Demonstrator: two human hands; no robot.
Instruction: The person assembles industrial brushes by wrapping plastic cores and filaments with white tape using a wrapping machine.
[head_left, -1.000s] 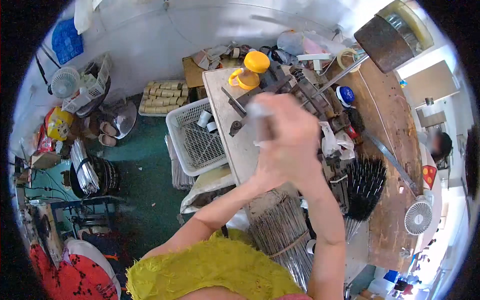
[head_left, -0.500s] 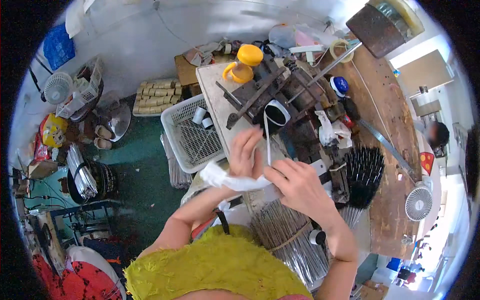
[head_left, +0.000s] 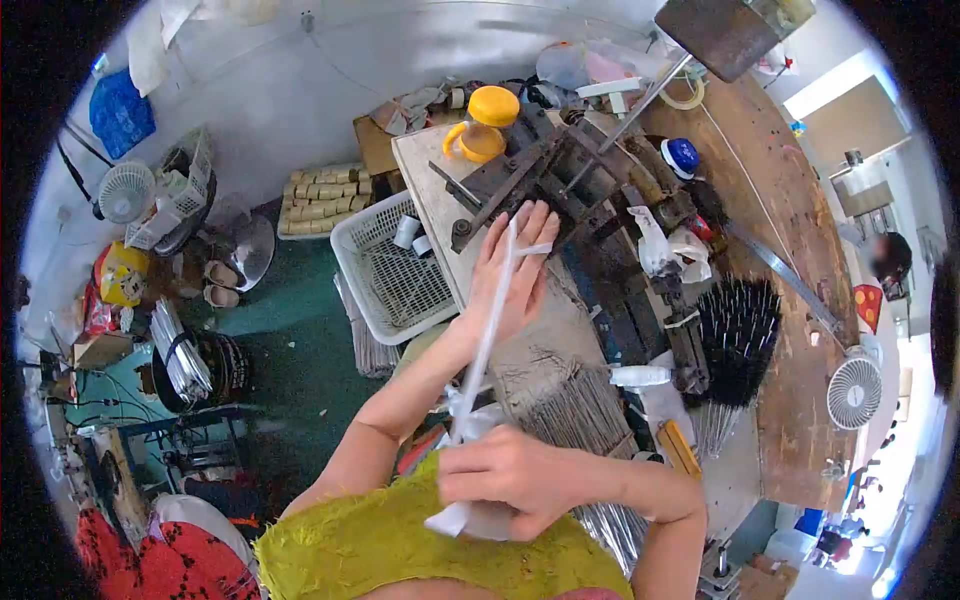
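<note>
My left hand (head_left: 515, 280) lies with its fingers stretched out over the front of the dark metal device (head_left: 560, 165) on the bench. A white strip (head_left: 487, 345) runs from those fingers, where a short piece crosses them, down toward my body. Close to my chest, my right hand (head_left: 510, 480) is closed on the strip's lower end, and a loose white piece hangs below the fist. Whatever lies under my left palm is hidden. Between my arms and the bench front is a bundle of thin metal wires (head_left: 580, 420).
A black bristle bundle with wire ends (head_left: 735, 340) lies right of the device. An orange-lidded jar (head_left: 485, 125) stands behind it. Left of the bench is a white plastic basket (head_left: 345, 235) with white rolls. A yellow-handled tool (head_left: 680, 450) lies at right; a small fan (head_left: 855, 392) stands beyond.
My right hand has moved down toward my chest, drawing the strip out long. My left hand has moved forward onto the device, covering the dark round opening that the strip looped around.
</note>
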